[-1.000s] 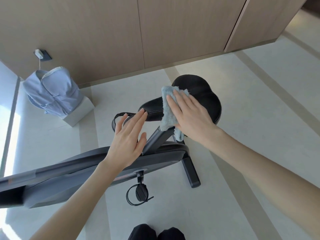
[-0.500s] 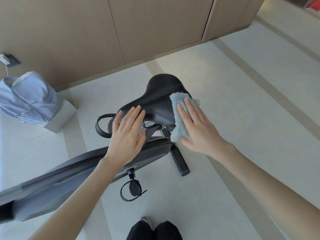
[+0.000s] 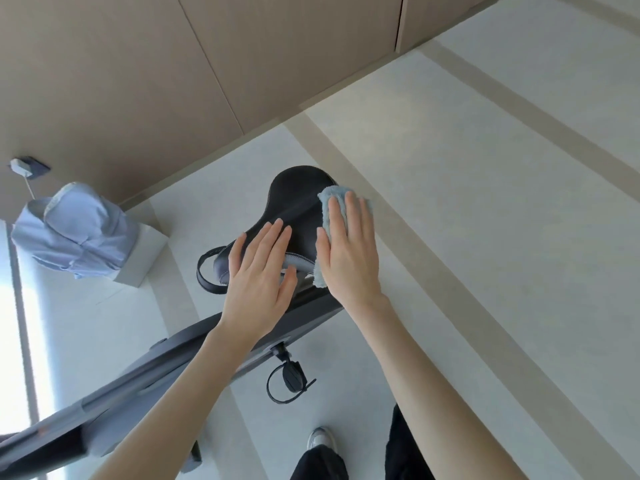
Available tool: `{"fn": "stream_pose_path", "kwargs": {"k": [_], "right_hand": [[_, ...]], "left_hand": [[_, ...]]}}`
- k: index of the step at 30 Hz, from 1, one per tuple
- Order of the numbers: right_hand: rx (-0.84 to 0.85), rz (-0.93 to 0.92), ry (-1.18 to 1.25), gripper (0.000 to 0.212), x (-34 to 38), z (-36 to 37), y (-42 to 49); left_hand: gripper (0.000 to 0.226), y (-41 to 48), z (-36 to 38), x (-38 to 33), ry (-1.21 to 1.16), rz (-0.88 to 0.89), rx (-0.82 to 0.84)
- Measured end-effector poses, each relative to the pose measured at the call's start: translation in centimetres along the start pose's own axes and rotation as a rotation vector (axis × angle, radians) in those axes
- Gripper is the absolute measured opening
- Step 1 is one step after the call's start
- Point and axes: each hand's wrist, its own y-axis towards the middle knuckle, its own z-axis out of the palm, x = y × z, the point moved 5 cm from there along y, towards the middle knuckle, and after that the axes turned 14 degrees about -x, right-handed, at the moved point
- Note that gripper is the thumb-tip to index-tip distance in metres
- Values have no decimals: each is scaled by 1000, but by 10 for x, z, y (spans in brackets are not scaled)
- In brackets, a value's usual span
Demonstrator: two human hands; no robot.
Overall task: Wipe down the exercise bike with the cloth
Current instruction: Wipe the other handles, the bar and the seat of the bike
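Pressing a fluffy pale-blue cloth (image 3: 329,202) onto the right side of the black saddle (image 3: 294,199) with the right grip (image 3: 349,252), fingers straight, released rather than clenched. Folded into a strip, long axis running from the saddle's far edge toward the near one. Resting the left grip (image 3: 259,282) flat and released on the saddle's near part. Grey exercise bike (image 3: 138,372) frame slanting toward the lower left above pale floor (image 3: 485,237)
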Motion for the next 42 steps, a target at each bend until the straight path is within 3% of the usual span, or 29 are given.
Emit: {"fn": "stream_pose_path", "kwargs": {"k": [3, 7, 11, 18, 25, 35, 42], "right_hand": [[47, -144, 49, 45, -8, 5, 20], [53, -175, 113, 47, -17, -8, -10], [56, -130, 289, 47, -29, -12, -29], [284, 37, 737, 61, -50, 18, 35], [321, -3, 795, 54, -60, -8, -22], [610, 16, 903, 50, -53, 46, 77], [580, -2, 927, 56, -65, 12, 36]], "left_hand": [[51, 5, 8, -7, 35, -47, 18], [52, 4, 15, -17, 90, -180, 28], [52, 18, 13, -45, 144, -210, 76], [52, 31, 11, -70, 222, -280, 175], [49, 42, 13, -78, 206, -401, 93], [45, 45, 11, -79, 204, -439, 83], [53, 48, 19, -59, 262, -456, 154]]}}
